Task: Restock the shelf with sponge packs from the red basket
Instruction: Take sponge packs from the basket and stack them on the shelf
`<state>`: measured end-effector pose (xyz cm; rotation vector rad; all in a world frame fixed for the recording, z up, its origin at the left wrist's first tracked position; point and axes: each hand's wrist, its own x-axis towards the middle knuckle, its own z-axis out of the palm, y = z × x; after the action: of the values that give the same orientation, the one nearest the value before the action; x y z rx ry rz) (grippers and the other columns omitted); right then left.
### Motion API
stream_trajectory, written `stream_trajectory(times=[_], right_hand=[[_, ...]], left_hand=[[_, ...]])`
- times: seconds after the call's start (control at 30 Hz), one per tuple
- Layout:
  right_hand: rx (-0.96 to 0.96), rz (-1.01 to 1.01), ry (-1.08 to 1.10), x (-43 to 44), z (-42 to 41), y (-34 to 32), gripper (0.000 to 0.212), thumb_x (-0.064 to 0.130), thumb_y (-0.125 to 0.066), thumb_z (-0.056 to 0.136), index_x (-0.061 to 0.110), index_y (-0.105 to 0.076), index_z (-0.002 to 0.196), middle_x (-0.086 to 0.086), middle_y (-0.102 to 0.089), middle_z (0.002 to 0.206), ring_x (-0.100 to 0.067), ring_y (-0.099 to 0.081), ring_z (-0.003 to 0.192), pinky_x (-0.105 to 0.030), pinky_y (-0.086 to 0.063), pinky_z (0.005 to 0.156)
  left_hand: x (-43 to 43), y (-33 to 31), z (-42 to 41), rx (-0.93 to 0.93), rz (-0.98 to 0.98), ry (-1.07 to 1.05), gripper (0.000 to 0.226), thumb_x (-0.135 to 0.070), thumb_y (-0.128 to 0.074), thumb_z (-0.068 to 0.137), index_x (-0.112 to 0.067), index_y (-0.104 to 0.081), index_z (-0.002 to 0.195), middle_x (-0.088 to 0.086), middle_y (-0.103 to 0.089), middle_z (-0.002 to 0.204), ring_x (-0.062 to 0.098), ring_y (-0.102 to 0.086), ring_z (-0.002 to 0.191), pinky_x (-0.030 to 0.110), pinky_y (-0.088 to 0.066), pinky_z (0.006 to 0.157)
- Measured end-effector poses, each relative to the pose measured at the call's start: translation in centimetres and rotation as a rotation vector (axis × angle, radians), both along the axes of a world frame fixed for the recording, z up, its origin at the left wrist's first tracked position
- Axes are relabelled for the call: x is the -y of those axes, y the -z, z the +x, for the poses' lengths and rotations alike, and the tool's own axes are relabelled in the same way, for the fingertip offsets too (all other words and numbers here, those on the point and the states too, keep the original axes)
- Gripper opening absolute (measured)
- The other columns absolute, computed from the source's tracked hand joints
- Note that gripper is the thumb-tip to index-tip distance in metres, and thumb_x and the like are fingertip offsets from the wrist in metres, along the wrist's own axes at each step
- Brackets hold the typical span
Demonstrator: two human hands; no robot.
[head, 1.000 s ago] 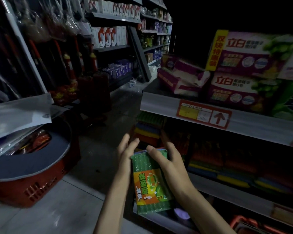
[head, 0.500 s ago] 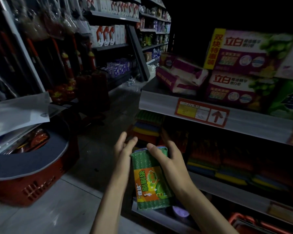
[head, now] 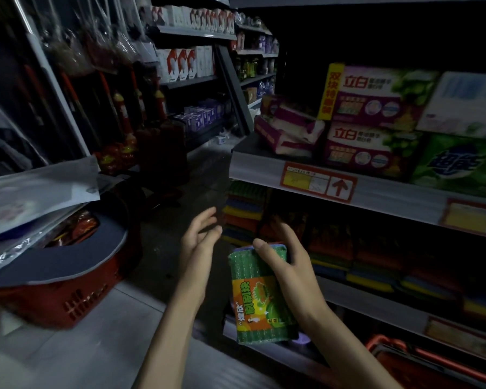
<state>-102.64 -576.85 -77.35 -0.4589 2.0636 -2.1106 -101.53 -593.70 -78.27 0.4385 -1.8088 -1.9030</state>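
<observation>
At the far left a red basket [head: 76,301] stands on the floor [head: 96,349]; a grey board [head: 68,256] lies across its top, and clear plastic sheets [head: 34,197] lie over the board and hang past the basket's rim; something red shows under the sheets, but it is too dark to tell what it is. Right of the basket, in the middle, the left hand [head: 199,240] is in the air, released, its fingers relaxed and a little spread, the palm turned to the right; it holds nothing and is just beside the sponge pack [head: 260,296], not touching it. The pack is green with an orange and yellow label; it is almost upright, leaning a little to the left, in the air before the lower part of the shelf [head: 390,196]. The right hand [head: 286,265] is grasping the pack at its upper end, the thumb on the front face and the fingers behind it. Behind the hands, on the lower level, coloured sponges [head: 242,211] lie in stacks, and more stacks go on to the right in the dark; on the rail above them is a red price tag [head: 319,185] with an arrow pointing up; on the upper level stand purple and green boxes [head: 368,99]. At the bottom right corner a part of a second basket [head: 432,357], also red, shows under the shelf.
</observation>
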Motion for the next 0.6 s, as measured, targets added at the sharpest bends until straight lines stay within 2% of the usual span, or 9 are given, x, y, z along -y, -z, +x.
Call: stream_trajectory(times=[0.03,0.07,0.13,0.2,0.4,0.47,0.53,0.6], right_hand=[[-0.004,0.005,0.01,-0.5,0.4,-0.1,0.069,0.046,-0.072,0.088,0.04,-0.041,0.15,0.037,-0.05,0.135,0.021,-0.054,0.107,-0.011,-0.046,0.089],[-0.009,0.016,0.02,-1.1,1.0,-0.4,0.075,0.048,-0.072,0.088,0.04,-0.037,0.153,0.028,-0.046,0.143,0.019,-0.052,0.112,-0.014,-0.046,0.092],[-0.037,0.028,0.018,-2.5,2.4,-1.3,0.074,0.045,-0.072,0.089,0.042,-0.036,0.154,0.028,-0.046,0.14,0.026,-0.053,0.106,-0.006,-0.048,0.083],[-0.058,0.057,0.009,-4.1,3.8,-2.1,0.072,0.043,-0.071,0.091,0.043,-0.035,0.154,0.028,-0.046,0.137,0.036,-0.048,0.097,0.004,-0.043,0.073],[-0.126,0.139,-0.009,-10.0,8.9,-4.7,0.07,0.048,-0.07,0.091,0.042,-0.038,0.152,0.026,-0.045,0.143,0.036,-0.046,0.102,0.004,-0.042,0.075],[-0.154,0.187,-0.017,-12.4,10.6,-5.6,0.066,0.054,-0.068,0.091,0.042,-0.042,0.15,0.026,-0.047,0.144,0.026,-0.048,0.111,-0.004,-0.045,0.084],[-0.206,0.239,0.017,-15.1,12.2,-6.3,0.053,0.056,-0.067,0.091,0.039,-0.053,0.14,0.022,-0.055,0.138,0.012,-0.054,0.118,-0.019,-0.048,0.096],[-0.242,0.263,0.059,-18.0,13.7,-7.0,0.035,0.055,-0.068,0.092,0.036,-0.064,0.122,0.017,-0.065,0.122,0.004,-0.061,0.111,-0.026,-0.052,0.093]], left_hand=[[-0.2,-0.6,0.8,-0.004,-0.034,0.007,0.039,-0.007,-0.056,0.1,-0.024,-0.062,0.135,-0.001,-0.065,0.13,0.015,-0.062,0.111,0.007,-0.046,0.073],[-0.5,-1.0,1.6,-0.005,-0.058,0.023,0.039,-0.006,-0.055,0.1,-0.022,-0.062,0.135,-0.002,-0.065,0.129,0.013,-0.062,0.108,0.003,-0.045,0.071],[-1.4,-2.0,3.3,0.003,-0.104,0.061,0.038,-0.005,-0.056,0.1,-0.021,-0.063,0.135,-0.001,-0.066,0.127,0.012,-0.062,0.108,0.0,-0.043,0.069],[-2.6,-3.0,5.1,0.007,-0.152,0.089,0.037,-0.006,-0.057,0.1,-0.023,-0.063,0.133,-0.001,-0.066,0.127,0.012,-0.062,0.109,0.0,-0.042,0.068],[-8.3,-6.2,12.3,-0.006,-0.207,0.183,0.035,-0.009,-0.058,0.1,-0.025,-0.064,0.13,-0.003,-0.067,0.124,0.011,-0.064,0.112,0.002,-0.043,0.07],[-10.9,-7.0,14.8,0.006,-0.211,0.241,0.031,-0.014,-0.058,0.101,-0.028,-0.065,0.128,-0.007,-0.068,0.122,0.005,-0.065,0.108,0.005,-0.046,0.071],[-13.6,-7.4,17.1,0.046,-0.22,0.305,0.028,-0.021,-0.058,0.101,-0.031,-0.066,0.126,-0.012,-0.069,0.119,0.001,-0.065,0.109,0.008,-0.049,0.076],[-16.2,-7.3,18.9,0.105,-0.205,0.36,0.026,-0.034,-0.059,0.099,-0.033,-0.068,0.123,-0.014,-0.073,0.114,0.004,-0.065,0.114,0.019,-0.055,0.087]])
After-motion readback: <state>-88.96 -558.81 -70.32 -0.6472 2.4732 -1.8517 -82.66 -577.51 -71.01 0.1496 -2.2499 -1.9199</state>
